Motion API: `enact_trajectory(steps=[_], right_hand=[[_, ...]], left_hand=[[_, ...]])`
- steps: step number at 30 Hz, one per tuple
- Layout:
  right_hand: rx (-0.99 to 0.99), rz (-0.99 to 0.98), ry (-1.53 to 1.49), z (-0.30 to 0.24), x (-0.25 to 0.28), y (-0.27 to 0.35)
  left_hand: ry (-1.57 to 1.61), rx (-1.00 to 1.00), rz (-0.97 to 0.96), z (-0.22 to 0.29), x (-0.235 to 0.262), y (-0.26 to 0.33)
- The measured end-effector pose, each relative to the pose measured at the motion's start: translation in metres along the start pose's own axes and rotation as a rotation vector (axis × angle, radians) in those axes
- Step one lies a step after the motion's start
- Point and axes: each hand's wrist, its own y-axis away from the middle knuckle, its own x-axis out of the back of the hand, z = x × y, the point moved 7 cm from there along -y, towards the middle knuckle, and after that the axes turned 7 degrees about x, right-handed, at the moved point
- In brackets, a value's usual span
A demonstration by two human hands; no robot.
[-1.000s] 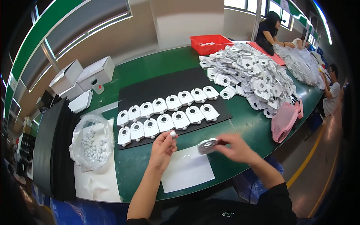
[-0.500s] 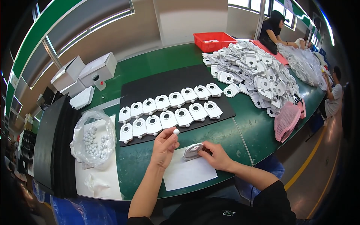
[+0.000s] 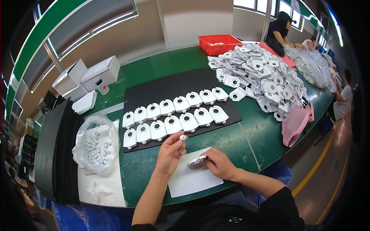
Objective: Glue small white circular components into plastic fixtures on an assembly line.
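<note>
Between the thumb and fingers of my left hand point(image 3: 170, 154) is a small white ball point(image 3: 183, 138) with a dark mark on its face. My right hand point(image 3: 220, 163) grips a flat white plastic part point(image 3: 196, 162), tilted nearly edge-on above a white paper sheet point(image 3: 194, 180). Ball and part are apart. Beyond my hands, two rows of similar white parts point(image 3: 172, 124), each with a dark-rimmed round hole and small balls along the near edge, lie on a black mat point(image 3: 162, 86).
A large heap of white parts point(image 3: 266, 77) covers the right side, near a red bin point(image 3: 219, 44) and a pink mesh item point(image 3: 295, 125). At left are a clear bag of white balls point(image 3: 96, 148), stacked black sheets point(image 3: 58, 150) and white boxes point(image 3: 101, 71). Co-workers point(image 3: 280, 32) sit beyond.
The white part in my right hand has tipped from showing its holed face to nearly edge-on. The ball in my left hand has turned, showing a dark mark, and shifted slightly nearer.
</note>
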Motion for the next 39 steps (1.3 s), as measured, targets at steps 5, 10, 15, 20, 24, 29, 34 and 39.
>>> enact_trajectory(steps=[5, 10, 15, 20, 24, 29, 34, 39], right_hand=[[-0.346, 0.075, -0.741, 0.029, -0.006, 0.012], [-0.521, 0.263, -1.234, 0.049, -0.004, 0.013], [-0.573, 0.274, -1.327, 0.052, -0.004, 0.016], [-0.570, 0.248, -1.318, 0.051, -0.006, 0.015], [-0.574, 0.249, -1.302, 0.051, -0.006, 0.016], [-0.596, 0.277, -1.229, 0.046, -0.002, 0.014], [-0.522, 0.213, -1.102, 0.039, 0.002, 0.012], [-0.413, 0.147, -0.966, 0.030, 0.014, 0.007]], left_hand=[[-0.011, 0.031, -0.009, -0.006, -0.008, 0.001], [-0.390, -0.010, 0.038, -0.011, -0.013, 0.004], [-0.562, -0.055, -0.003, -0.014, -0.021, 0.004], [-0.589, -0.073, -0.025, -0.013, -0.024, 0.005], [-0.607, -0.103, -0.054, -0.012, -0.026, 0.005], [-0.717, -0.172, -0.009, -0.009, -0.031, 0.009], [-0.846, -0.262, -0.141, -0.008, -0.036, 0.012], [-0.902, -0.386, -0.144, -0.005, -0.040, 0.018]])
